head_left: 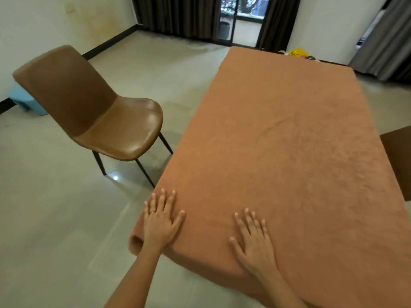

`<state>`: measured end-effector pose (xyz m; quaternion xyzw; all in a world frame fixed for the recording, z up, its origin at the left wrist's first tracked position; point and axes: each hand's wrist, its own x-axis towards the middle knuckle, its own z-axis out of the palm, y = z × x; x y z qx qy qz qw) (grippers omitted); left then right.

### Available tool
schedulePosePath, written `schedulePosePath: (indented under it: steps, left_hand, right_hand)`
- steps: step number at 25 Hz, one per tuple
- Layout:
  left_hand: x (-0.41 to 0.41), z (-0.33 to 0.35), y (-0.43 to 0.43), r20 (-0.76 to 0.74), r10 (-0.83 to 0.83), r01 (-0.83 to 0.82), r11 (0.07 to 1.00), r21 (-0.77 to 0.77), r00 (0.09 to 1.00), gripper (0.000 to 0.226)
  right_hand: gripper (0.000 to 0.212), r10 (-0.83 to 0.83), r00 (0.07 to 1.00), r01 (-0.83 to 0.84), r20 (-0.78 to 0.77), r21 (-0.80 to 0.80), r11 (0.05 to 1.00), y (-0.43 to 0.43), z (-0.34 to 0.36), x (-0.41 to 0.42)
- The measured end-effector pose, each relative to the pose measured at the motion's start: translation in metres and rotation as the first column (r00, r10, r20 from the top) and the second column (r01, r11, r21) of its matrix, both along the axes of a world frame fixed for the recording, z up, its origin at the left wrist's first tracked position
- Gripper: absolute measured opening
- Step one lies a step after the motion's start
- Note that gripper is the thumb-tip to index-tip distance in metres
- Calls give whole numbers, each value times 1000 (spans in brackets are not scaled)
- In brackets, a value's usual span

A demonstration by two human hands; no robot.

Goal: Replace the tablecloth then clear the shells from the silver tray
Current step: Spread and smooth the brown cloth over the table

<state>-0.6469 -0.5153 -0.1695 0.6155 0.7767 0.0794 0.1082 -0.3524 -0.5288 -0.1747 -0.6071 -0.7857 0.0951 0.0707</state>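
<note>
Pressing flat with both palms, I keep my left hand (160, 221) at the near left corner of the orange tablecloth (289, 141) and my right hand (255, 243) beside it, fingers straight and spread, holding nothing; the cloth covers the whole table; a brown chair (93, 112) stands left.

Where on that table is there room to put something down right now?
The tablecloth is bare across its middle and far end, between the brown chair on the left and the second chair on the right. Only the near edge is taken: the left hand and right hand press flat there, a bare strip between them.
</note>
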Motion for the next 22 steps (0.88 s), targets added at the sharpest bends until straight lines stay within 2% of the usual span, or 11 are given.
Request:
schedulePosePath:
  steps: [3, 4, 7, 8, 10, 13, 17, 19, 22]
  left_hand:
    - [20, 9, 13, 17, 87, -88, 995, 47, 996, 80]
    - [36, 14, 21, 17, 50, -51, 996, 79, 999, 78]
    - [103, 13, 32, 15, -263, 259, 958, 118, 965, 70]
    - [121, 10, 30, 13, -302, 300, 950, 92, 953, 70]
    - [134, 3, 27, 0, -242, 242, 970, 24, 970, 71]
    - [122, 3, 23, -46, -180, 179, 984, -25, 983, 73]
    - [124, 9, 20, 1, -34, 34, 999, -34, 999, 82]
    - [156, 14, 19, 20, -85, 86, 995, -43, 996, 84]
    - [205, 11, 16, 8, -210, 210, 976, -65, 978, 75]
  right_hand:
    - [62, -59, 998, 59, -11, -22, 998, 2, 4, 17]
    - [61, -78, 997, 78, -29, -24, 997, 3, 3, 18]
    - [59, -22, 998, 21, -60, -25, 999, 8, 4, 9]
    - [59, 3, 999, -4, -52, -13, 1000, 7, 4, 10]
    - [61, -21, 999, 21, -39, 0, 1000, 6, 2, 34]
    - [62, -195, 981, 195, 20, 11, 981, -5, 0, 120]
    - [72, -470, 882, 471, 29, -17, 882, -28, 5, 226]
    - [75, -479, 877, 481, 44, -31, 876, -31, 5, 229]
    - [73, -441, 897, 443, 32, -48, 895, -36, 4, 219]
